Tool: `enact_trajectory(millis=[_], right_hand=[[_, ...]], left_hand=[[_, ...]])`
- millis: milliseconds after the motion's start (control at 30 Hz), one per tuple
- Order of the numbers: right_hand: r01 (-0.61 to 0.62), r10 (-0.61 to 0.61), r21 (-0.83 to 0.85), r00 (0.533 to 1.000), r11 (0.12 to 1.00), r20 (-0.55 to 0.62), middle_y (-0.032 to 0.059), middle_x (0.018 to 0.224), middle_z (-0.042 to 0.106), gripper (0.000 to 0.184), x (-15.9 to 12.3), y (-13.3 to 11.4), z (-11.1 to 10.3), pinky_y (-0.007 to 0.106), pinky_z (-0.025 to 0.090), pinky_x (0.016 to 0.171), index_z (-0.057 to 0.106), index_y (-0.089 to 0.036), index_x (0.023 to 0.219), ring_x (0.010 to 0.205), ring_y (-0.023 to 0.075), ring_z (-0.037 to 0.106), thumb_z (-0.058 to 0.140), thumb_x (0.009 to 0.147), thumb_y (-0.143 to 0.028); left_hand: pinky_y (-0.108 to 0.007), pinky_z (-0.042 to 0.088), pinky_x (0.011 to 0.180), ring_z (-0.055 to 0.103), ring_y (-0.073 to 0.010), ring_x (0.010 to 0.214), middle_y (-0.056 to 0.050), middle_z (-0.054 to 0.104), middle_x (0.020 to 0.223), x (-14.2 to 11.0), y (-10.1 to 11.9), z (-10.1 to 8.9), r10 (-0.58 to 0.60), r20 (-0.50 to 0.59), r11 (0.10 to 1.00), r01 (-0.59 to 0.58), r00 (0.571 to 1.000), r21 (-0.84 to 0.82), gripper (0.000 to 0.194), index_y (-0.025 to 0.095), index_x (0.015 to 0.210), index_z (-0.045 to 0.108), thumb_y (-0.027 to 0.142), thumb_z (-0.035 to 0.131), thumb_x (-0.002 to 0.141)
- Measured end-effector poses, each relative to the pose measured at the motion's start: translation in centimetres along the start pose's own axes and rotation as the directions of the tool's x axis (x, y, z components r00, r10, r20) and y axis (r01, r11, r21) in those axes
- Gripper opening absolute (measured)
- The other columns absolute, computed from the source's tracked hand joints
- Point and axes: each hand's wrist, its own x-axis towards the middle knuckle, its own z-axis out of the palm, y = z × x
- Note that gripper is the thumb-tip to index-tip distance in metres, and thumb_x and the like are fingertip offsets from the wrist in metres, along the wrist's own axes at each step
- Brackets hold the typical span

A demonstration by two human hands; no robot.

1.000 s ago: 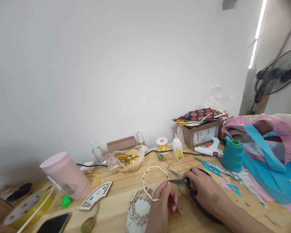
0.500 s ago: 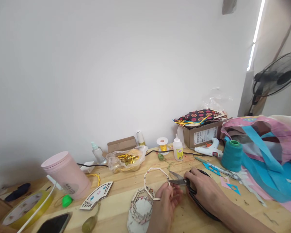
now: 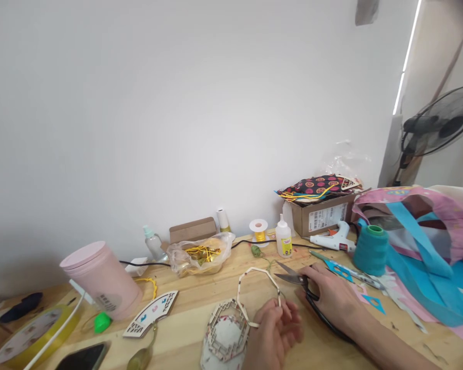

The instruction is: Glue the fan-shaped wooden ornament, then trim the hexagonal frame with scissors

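My left hand (image 3: 275,329) is closed on the lower right side of a thin white octagonal frame (image 3: 240,288), held up over the table. A pair of scissors (image 3: 291,277) with black handles is in my right hand (image 3: 327,295); its blades are parted and point left, just right of the frame. Green thread (image 3: 270,265) lies behind the blade tips, by a small green bundle (image 3: 256,251). Left of my left hand a patterned lattice octagon (image 3: 216,329) lies on a pale rounded piece (image 3: 210,357).
A glue bottle (image 3: 283,239), a yellow thread spool (image 3: 259,234) and a bag of gold tassels (image 3: 202,253) stand behind. At right are a teal thread cone (image 3: 370,252), a glue gun (image 3: 334,239) and a cardboard box (image 3: 320,216). A pink canister (image 3: 104,282) and fan-shaped piece (image 3: 151,313) are left.
My left hand and the octagonal frame have shifted right and slightly down. The scissor blades, earlier against the frame's edge, are now apart from it and more widely parted.
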Motion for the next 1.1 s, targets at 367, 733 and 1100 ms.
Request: enact_trajectory(millis=[367,733,1100], right_hand=[[0.143,-0.144,0.107,0.99,0.984,0.001,0.004,0.082,0.058,0.032,-0.4,-0.3,0.2,0.027,0.04,0.064,0.058,-0.022,0.084,0.077,0.0194,0.055,0.044,0.061,-0.005],[0.066,-0.059,-0.075,0.994,0.995,0.094,0.0062,0.082,0.057,0.026,-0.8,-1.7,0.5,0.026,0.032,0.056,0.056,-0.02,0.081,0.073,0.0202,0.056,0.044,0.064,-0.004],[0.038,-0.025,-0.135,0.996,0.99,0.091,0.0081,0.083,0.057,0.03,-0.7,-1.8,1.0,0.027,0.023,0.052,0.053,-0.019,0.081,0.069,0.021,0.057,0.042,0.061,0.0]], left_hand=[[-0.024,0.037,0.056,0.049,-0.0106,0.052,0.0,0.058,0.054,0.3,0.7,0.6,0.119,-0.038,0.993,-0.119,0.992,0.007,0.033,0.016,0.053,0.05,0.042,0.069,0.061],[-0.029,0.044,0.065,0.059,-0.0154,0.063,-0.005,0.067,0.064,0.2,0.3,0.2,0.105,-0.156,0.991,-0.116,0.982,-0.064,0.033,0.016,0.057,0.051,0.041,0.074,0.055],[-0.028,0.044,0.067,0.057,-0.0146,0.062,-0.003,0.065,0.06,-0.1,0.6,1.0,0.039,-0.178,0.978,-0.073,0.983,-0.193,0.033,0.016,0.054,0.054,0.036,0.08,0.047]])
